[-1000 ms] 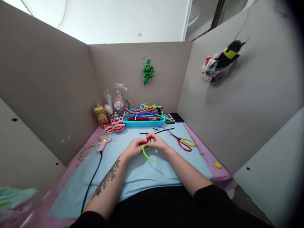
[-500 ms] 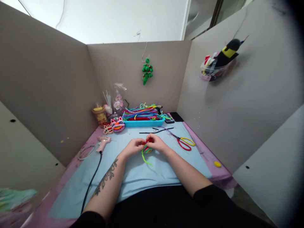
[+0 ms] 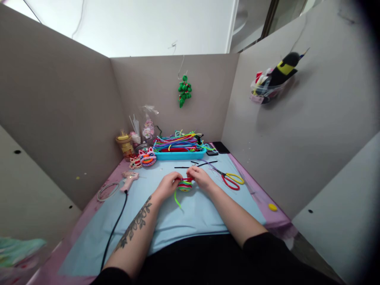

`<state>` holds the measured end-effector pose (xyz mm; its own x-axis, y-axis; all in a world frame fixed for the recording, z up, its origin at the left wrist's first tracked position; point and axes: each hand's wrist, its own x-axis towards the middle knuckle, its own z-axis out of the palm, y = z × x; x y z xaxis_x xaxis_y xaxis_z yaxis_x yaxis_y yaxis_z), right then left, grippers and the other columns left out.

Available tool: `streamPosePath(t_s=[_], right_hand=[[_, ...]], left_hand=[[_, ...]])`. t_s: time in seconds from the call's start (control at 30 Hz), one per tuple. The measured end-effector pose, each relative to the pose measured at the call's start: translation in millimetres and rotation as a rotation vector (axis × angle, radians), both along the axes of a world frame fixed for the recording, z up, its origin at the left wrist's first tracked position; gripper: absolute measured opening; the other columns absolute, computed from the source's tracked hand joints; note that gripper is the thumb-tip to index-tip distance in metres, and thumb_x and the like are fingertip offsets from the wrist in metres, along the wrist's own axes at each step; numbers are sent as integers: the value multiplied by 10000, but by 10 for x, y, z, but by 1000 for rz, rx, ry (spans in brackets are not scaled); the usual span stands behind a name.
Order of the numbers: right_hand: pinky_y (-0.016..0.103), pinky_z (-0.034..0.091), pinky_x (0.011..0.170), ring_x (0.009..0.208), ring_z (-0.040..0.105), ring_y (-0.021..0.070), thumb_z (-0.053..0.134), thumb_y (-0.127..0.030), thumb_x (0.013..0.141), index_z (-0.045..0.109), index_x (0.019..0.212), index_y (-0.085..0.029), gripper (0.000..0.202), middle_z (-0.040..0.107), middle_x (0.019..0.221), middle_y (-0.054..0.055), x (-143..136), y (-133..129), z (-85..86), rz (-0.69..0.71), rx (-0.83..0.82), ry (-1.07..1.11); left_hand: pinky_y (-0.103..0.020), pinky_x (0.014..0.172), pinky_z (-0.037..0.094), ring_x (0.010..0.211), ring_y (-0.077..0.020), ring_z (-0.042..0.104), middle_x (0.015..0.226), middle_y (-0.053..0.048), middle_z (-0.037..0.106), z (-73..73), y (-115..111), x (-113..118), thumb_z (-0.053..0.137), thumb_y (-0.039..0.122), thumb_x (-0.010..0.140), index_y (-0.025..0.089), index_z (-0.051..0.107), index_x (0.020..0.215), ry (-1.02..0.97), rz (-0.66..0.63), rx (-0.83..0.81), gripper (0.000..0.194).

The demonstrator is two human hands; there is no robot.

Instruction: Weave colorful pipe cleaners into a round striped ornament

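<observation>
Strand, one, lime green [image 3: 177,199], is hanging by the left hand [image 3: 168,185], trailing over blue cloth [image 3: 196,217] on the desk [image 3: 268,215]. One striped piece [image 3: 185,187], red and green, is sitting between two hands; left and right hand [image 3: 201,178] are both pinching its red upper edge. One glue gun [image 3: 129,180] is lying left, one pair of scissors [image 3: 230,181] right. Two animal-head crafts [image 3: 147,157] are resting beside one blue tray [image 3: 181,155]. One green ornament [image 3: 185,90] is hanging behind. Fingers are partly hiding the piece's top; fingertip contact is blurring; tray strands are overlapping, uncountable.
</observation>
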<state>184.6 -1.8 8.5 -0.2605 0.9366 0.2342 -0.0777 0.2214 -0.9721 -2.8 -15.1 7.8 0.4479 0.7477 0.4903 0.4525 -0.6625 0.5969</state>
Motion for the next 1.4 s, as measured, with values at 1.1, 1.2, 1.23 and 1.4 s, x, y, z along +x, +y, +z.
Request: streamPosePath(t_s=[1.1,1.2,1.23,1.4], right_hand=[[269,374,640,641,498,144,553,-238,556,564,483,-171,100,556,598,-5,-163,12,-110,-153,-131,0],[256,342,602,586,440,124,546,-242,567,536,479,-174,111,492,534,-28,-160,0,-73,-170,-102,16],[254,342,612,606,447,126,548,-242,571,540,488,-173,108,504,558,-25,-153,-3,-63,-150,-81,11],[263,361,685,724,493,149,586,-241,602,559,536,-173,98,550,707,-5,-86,8,-54,1,-6,-81]], left_hand=[[-352,776,470,891,-199,603,968,-92,651,55,-89,101,456,105,822,172,590,891,352,99,535,165],[-337,786,471,928,-197,591,1000,-96,640,41,-86,119,458,117,830,180,601,889,332,122,547,167],[-331,780,473,918,-194,589,986,-94,640,34,-79,121,455,113,832,180,604,888,325,119,547,173],[-315,755,485,860,-181,581,921,-87,639,0,-32,94,433,93,843,170,611,884,287,65,541,198]])
